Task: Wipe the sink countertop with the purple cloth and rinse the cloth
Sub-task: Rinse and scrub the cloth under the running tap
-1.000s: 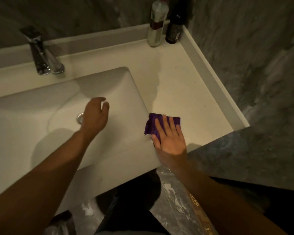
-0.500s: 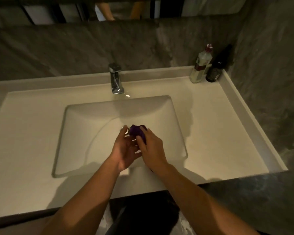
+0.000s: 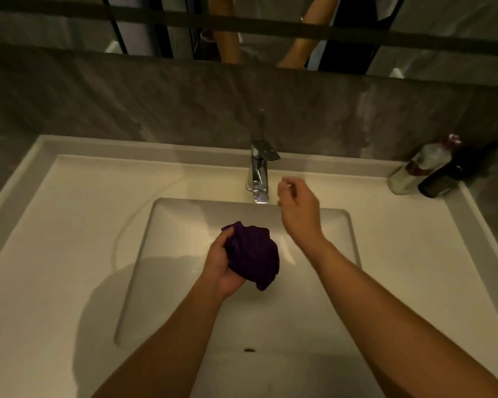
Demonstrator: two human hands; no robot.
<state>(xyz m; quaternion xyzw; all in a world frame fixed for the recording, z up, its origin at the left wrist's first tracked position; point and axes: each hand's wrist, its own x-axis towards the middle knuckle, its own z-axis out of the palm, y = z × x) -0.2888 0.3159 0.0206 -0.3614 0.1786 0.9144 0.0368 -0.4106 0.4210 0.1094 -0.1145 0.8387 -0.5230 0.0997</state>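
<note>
The purple cloth (image 3: pixel 253 254) is bunched up in my left hand (image 3: pixel 220 267), which holds it over the middle of the white basin (image 3: pixel 167 254). My right hand (image 3: pixel 298 206) is raised beside the chrome tap (image 3: pixel 259 175), just right of its spout, fingers loosely curled with nothing in them. No water is seen running from the tap. The white countertop (image 3: pixel 69 225) surrounds the basin on both sides.
Two bottles, a pale one (image 3: pixel 420 168) and a dark one (image 3: pixel 446 175), stand in the back right corner of the counter. A grey stone wall rises behind and to the right. A mirror (image 3: pixel 256 27) above reflects arms.
The cloth went from the right counter under my right hand into the basin, then into my left hand alone. My right hand let go and rose to the tap.
</note>
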